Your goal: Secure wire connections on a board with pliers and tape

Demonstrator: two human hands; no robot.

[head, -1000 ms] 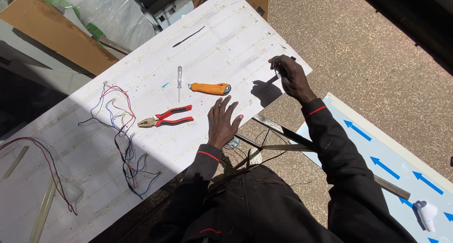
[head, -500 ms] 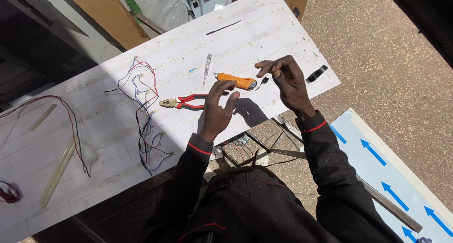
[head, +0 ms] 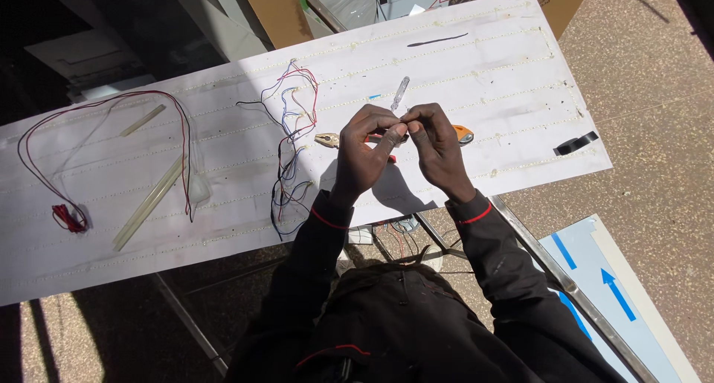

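Note:
My left hand [head: 363, 154] and my right hand [head: 439, 149] are raised together over the white board [head: 513, 85]. Their fingertips meet and pinch a small item that is too small to make out. Just beyond the fingertips lies a screwdriver with a clear handle [head: 400, 93]. Red-handled pliers [head: 327, 139] lie partly under my left hand, only the jaws showing. An orange-handled tool [head: 463, 134] peeks out from behind my right hand.
A tangle of coloured wires [head: 291, 130] lies left of my hands. Farther left are a red-and-black wire loop [head: 111, 100] and two translucent rods [head: 149, 201]. A black tape piece [head: 575, 143] sits near the board's right edge, and a thin black strip [head: 437, 39] at the back. Metal stand legs [head: 535, 249] run below.
My right hand came back from the board's right edge to the middle. My left hand lifted off the board, and both now pinch together. The view has shifted right.

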